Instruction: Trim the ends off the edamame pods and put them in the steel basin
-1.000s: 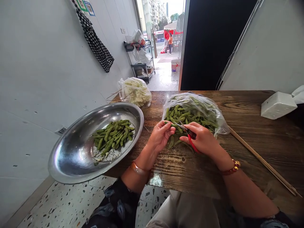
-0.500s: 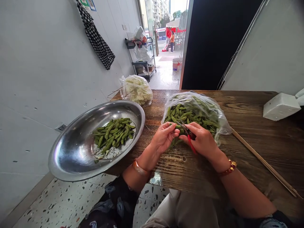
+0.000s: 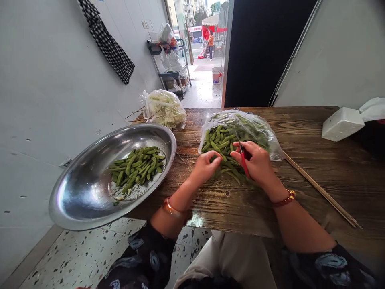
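My right hand (image 3: 257,162) is wrapped round a pair of scissors (image 3: 245,165) with red handles, its blades pointing up and away over the pods. At the near edge of the pile, the fingertips of my left hand (image 3: 207,165) are pinched on an edamame pod (image 3: 223,156), partly hidden by the fingers. Many green edamame pods (image 3: 221,138) spill from a clear plastic bag (image 3: 270,138) in front of both hands. To the left, a big steel basin (image 3: 81,192) leans tilted at the table edge, with more edamame pods (image 3: 136,166) heaped in it.
A bag of cauliflower (image 3: 167,110) sits behind the basin, thin skewers beside it. Long wooden sticks (image 3: 319,186) lie on the wooden table (image 3: 303,124) at right, near a white box (image 3: 343,123). A wheeled cart (image 3: 173,74) stands by the doorway.
My left hand has turned palm-down and reached to the pile's edge. My right hand has drawn the scissors away from the left fingers, blades now higher. The view has shifted slightly.
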Motion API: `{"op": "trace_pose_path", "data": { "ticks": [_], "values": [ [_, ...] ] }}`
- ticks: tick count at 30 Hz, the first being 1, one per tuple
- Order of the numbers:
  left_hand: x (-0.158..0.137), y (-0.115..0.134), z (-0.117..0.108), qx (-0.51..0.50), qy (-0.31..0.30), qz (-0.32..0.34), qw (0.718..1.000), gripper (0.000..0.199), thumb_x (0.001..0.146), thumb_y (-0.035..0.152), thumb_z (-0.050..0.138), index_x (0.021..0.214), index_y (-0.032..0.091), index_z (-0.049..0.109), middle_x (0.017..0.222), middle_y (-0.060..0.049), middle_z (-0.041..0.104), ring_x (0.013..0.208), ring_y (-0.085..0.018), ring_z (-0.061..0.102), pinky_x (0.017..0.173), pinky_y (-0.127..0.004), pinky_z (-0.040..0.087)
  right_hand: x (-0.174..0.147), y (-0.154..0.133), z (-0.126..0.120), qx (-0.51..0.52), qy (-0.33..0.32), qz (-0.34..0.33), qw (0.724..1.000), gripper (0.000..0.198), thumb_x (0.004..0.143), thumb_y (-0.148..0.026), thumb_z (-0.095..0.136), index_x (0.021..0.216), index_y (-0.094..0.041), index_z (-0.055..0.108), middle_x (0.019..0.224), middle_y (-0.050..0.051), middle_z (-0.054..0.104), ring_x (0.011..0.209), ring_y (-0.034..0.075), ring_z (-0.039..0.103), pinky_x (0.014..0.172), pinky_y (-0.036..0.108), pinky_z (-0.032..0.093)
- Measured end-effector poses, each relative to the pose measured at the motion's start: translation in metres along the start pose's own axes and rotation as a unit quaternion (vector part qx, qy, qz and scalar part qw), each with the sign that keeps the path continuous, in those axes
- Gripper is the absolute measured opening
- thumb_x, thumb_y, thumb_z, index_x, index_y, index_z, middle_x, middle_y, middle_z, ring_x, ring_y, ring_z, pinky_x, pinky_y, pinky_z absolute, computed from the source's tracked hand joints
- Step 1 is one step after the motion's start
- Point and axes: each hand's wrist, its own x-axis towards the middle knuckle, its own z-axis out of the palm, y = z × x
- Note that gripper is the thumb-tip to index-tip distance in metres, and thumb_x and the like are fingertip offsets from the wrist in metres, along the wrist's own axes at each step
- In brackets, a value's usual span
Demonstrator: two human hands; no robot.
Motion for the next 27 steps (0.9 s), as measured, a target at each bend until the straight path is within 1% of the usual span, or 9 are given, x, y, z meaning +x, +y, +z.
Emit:
{"op": "trace_pose_path", "data": {
  "ticks": [1, 3, 5, 7, 10, 13, 17, 22, 27],
  "values": [
    [-0.002, -0.001, 0.003, 0.112, -0.01, 0.04, 0.993, 0.01, 0.076, 0.025, 0.063, 0.073, 0.016, 0.062, 0.068, -0.001, 0.057, 0.067, -0.013, 0.051, 0.066, -0.026, 0.041, 0.0, -0.001, 0.0, 0.0, -0.001, 0.0, 1.0, 0.034, 0.086, -0.047, 0.059, 0.104, -0.019, 0.066, 0.085, 0.005, 0.066, 0.077, 0.02, 0.061, 0.072, 0.033, 0.048],
    [-0.004, -0.004, 0.007, 0.294, -0.04, 0.096, 0.95, 0.012, 0.075, 0.029, 0.065, 0.074, 0.017, 0.063, 0.074, -0.002, 0.058, 0.07, -0.015, 0.051, 0.066, -0.027, 0.039, 0.0, -0.002, 0.001, 0.0, -0.003, 0.0, 1.0, 0.034, 0.086, -0.047, 0.059, 0.104, -0.019, 0.066, 0.088, 0.006, 0.067, 0.079, 0.02, 0.062, 0.073, 0.033, 0.048],
    [-0.006, -0.007, 0.008, 0.379, -0.065, 0.108, 0.917, 0.013, 0.075, 0.031, 0.065, 0.073, 0.018, 0.063, 0.077, -0.003, 0.059, 0.071, -0.016, 0.052, 0.065, -0.028, 0.038, -0.001, -0.002, 0.002, 0.001, -0.004, -0.002, 1.0, 0.033, 0.086, -0.046, 0.059, 0.104, -0.019, 0.066, 0.089, 0.006, 0.067, 0.08, 0.02, 0.062, 0.073, 0.032, 0.048],
    [-0.005, -0.008, 0.006, 0.384, -0.073, 0.11, 0.914, 0.011, 0.078, 0.028, 0.063, 0.072, 0.018, 0.063, 0.078, -0.003, 0.058, 0.072, -0.016, 0.053, 0.064, -0.027, 0.038, -0.001, -0.002, 0.002, 0.0, -0.003, -0.007, 1.0, 0.033, 0.087, -0.045, 0.059, 0.104, -0.018, 0.066, 0.089, 0.006, 0.067, 0.08, 0.02, 0.062, 0.073, 0.032, 0.048],
    [-0.001, -0.005, 0.0, 0.253, -0.04, 0.108, 0.961, 0.01, 0.079, 0.025, 0.061, 0.076, 0.017, 0.064, 0.078, -0.003, 0.059, 0.072, -0.014, 0.053, 0.065, -0.026, 0.04, -0.001, 0.0, 0.002, 0.0, -0.007, -0.017, 1.0, 0.032, 0.086, -0.045, 0.06, 0.105, -0.019, 0.065, 0.09, 0.006, 0.067, 0.082, 0.02, 0.062, 0.075, 0.033, 0.049],
    [0.001, 0.0, -0.006, 0.018, -0.031, 0.044, 0.998, 0.018, 0.08, 0.033, 0.062, 0.079, 0.015, 0.06, 0.073, -0.001, 0.059, 0.058, -0.008, 0.049, 0.053, -0.021, 0.037, -0.002, 0.001, 0.003, 0.009, -0.025, -0.028, 0.999, 0.034, 0.085, -0.045, 0.062, 0.108, -0.02, 0.064, 0.096, 0.007, 0.067, 0.087, 0.021, 0.063, 0.077, 0.033, 0.05],
    [-0.001, 0.007, -0.008, -0.211, -0.059, -0.052, 0.974, 0.031, 0.076, 0.042, 0.067, 0.081, 0.016, 0.051, 0.073, 0.0, 0.062, 0.04, -0.002, 0.039, 0.037, -0.016, 0.019, -0.003, 0.001, 0.005, 0.01, -0.055, -0.029, 0.998, 0.036, 0.083, -0.048, 0.063, 0.107, -0.02, 0.065, 0.095, 0.007, 0.067, 0.084, 0.021, 0.064, 0.076, 0.033, 0.051],
    [-0.003, 0.01, -0.007, -0.291, -0.047, -0.074, 0.953, 0.038, 0.067, 0.035, 0.077, 0.084, 0.016, 0.05, 0.067, 0.003, 0.06, 0.037, 0.0, 0.037, 0.034, -0.013, 0.018, -0.005, -0.001, 0.005, 0.001, -0.089, -0.028, 0.996, 0.039, 0.083, -0.049, 0.063, 0.108, -0.019, 0.064, 0.094, 0.007, 0.065, 0.081, 0.021, 0.064, 0.074, 0.033, 0.05],
    [-0.004, 0.008, -0.006, -0.274, -0.013, -0.05, 0.96, 0.035, 0.065, 0.035, 0.079, 0.085, 0.013, 0.059, 0.061, 0.005, 0.054, 0.04, 0.0, 0.036, 0.037, -0.014, 0.023, -0.006, -0.006, 0.004, -0.01, -0.144, -0.033, 0.989, 0.037, 0.082, -0.046, 0.065, 0.107, -0.019, 0.064, 0.099, 0.006, 0.065, 0.083, 0.02, 0.064, 0.075, 0.033, 0.05]
  ]
}}
